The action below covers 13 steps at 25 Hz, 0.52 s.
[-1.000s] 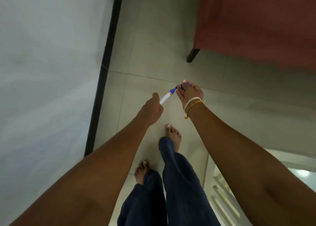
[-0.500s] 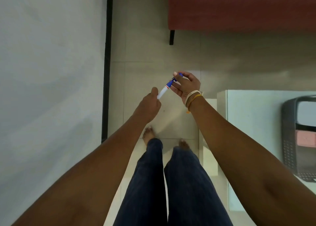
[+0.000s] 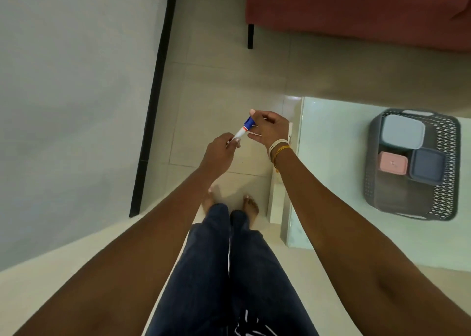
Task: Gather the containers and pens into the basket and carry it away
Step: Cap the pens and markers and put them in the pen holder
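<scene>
I hold a white pen (image 3: 242, 132) with a blue cap between both hands over the floor. My left hand (image 3: 219, 153) grips its white lower end and my right hand (image 3: 271, 129) pinches the blue cap end. To the right, a dark grey perforated basket (image 3: 444, 167) sits on a pale glass table (image 3: 331, 172). Inside the basket are three lidded containers: a light blue one (image 3: 402, 130), a small pink one (image 3: 392, 162) and a dark blue one (image 3: 427, 166). Both hands are well left of the basket.
A white wall (image 3: 71, 106) with a black edge strip (image 3: 153, 101) runs along the left. A red sofa (image 3: 356, 9) on a dark leg stands at the back. My bare feet and jeans are on the beige tiled floor (image 3: 224, 86).
The view has swung right, so the table and the basket with its containers have come into sight. Both hands still hold the pen, now lower in the view.
</scene>
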Available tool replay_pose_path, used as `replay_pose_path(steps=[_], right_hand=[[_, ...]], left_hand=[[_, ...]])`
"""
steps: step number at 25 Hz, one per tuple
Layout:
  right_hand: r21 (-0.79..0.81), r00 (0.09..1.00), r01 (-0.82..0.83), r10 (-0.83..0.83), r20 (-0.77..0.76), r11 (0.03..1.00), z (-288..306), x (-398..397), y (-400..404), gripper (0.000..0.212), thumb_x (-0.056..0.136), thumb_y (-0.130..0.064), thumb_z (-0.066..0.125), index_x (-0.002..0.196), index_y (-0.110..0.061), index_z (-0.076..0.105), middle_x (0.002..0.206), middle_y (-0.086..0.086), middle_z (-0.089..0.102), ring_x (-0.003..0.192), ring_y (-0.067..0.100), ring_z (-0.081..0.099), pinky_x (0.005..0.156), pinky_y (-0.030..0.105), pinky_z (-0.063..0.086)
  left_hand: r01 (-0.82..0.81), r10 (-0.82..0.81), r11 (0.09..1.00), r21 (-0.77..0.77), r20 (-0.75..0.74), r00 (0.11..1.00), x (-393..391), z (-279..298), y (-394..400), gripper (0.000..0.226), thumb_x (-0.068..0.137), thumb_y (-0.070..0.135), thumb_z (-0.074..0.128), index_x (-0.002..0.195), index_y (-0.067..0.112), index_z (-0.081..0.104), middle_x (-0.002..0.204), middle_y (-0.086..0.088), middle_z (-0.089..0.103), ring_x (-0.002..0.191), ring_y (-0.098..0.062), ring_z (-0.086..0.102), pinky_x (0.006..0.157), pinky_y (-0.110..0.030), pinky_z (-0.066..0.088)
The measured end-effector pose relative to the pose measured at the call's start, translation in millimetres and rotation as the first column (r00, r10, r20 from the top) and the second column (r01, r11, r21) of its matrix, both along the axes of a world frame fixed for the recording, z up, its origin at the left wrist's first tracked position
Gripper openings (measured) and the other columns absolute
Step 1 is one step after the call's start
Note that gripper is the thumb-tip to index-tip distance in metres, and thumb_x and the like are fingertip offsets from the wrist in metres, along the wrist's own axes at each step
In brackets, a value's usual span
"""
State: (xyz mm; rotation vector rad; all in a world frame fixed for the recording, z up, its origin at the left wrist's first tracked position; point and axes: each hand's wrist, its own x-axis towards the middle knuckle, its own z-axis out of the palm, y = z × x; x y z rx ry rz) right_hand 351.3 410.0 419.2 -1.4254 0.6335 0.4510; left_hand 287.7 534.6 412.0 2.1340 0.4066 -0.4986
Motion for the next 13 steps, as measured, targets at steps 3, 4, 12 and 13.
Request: replay_pose_path(steps=[3,4,12,13], right_hand=[[-0.035,0.998,0.047,-0.045,0.044,0.998,9.9,-39.2,-7.9,0.01,0.086,-0.015,0.07,0.084,-0.005,0.068,0.076,0.008,0.065,0.066,0.019,0.065,0.055,0.022,0.059],[-0.046,0.998,0.041,-0.038,0.058,0.998,11.0,-50.9,-10.3,0.01,0.086,-0.015,0.07,0.083,-0.006,0.068,0.075,0.008,0.065,0.067,0.02,0.066,0.055,0.023,0.059],[0.177,0.999,0.014,-0.004,-0.052,0.984,24.2,-158.1,-43.1,0.004,0.089,-0.009,0.066,0.092,-0.01,0.066,0.087,0.009,0.069,0.078,0.024,0.069,0.068,0.033,0.062],[0.224,0.996,0.017,0.002,-0.088,0.974,23.9,-176.0,-48.6,0.009,0.089,-0.008,0.066,0.099,-0.009,0.065,0.091,0.011,0.069,0.08,0.024,0.069,0.071,0.034,0.061]], left_hand=[[-0.151,0.141,0.979,-0.14,-0.082,0.987,-35.3,18.1,-13.8,0.025,0.101,0.021,0.043,0.084,0.01,0.058,0.057,0.003,0.039,0.042,-0.006,0.035,0.042,-0.02,0.028],[-0.189,0.166,0.962,-0.197,-0.128,0.978,-46.7,23.6,-16.8,0.025,0.101,0.02,0.042,0.085,0.008,0.058,0.057,0.001,0.036,0.038,-0.004,0.031,0.038,-0.017,0.025],[-0.118,0.085,0.961,-0.251,-0.142,0.986,-148.6,39.3,-28.6,0.025,0.1,0.024,0.047,0.098,0.007,0.065,0.061,-0.002,0.042,0.044,-0.013,0.036,0.037,-0.019,0.037],[-0.086,0.056,0.97,-0.227,-0.136,0.989,-163.9,40.3,-30.8,0.025,0.099,0.026,0.049,0.1,0.007,0.066,0.063,-0.002,0.047,0.044,-0.013,0.043,0.038,-0.02,0.041]])
